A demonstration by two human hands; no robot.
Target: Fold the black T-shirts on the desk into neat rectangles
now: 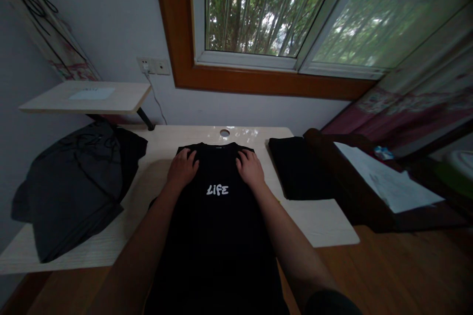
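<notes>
A black T-shirt (218, 226) with white lettering on its chest lies spread on the pale table (158, 138), its collar toward the window. Its lower part comes down over the near edge, where it is hard to tell from the dark area below. My left hand (183, 168) rests on the left shoulder of the shirt, fingers apart and slightly bent. On the opposite shoulder lies my right hand (250, 167), its fingers also apart. Both palms face down, and neither hand visibly pinches the cloth.
Rumpled dark grey and black clothing (77, 182) is heaped at the left, beside a raised shelf (121, 101) bearing a paper. A folded black garment (299, 170) lies at the right. Beyond it, a dark brown surface (343, 192) holds a white sheet (384, 177).
</notes>
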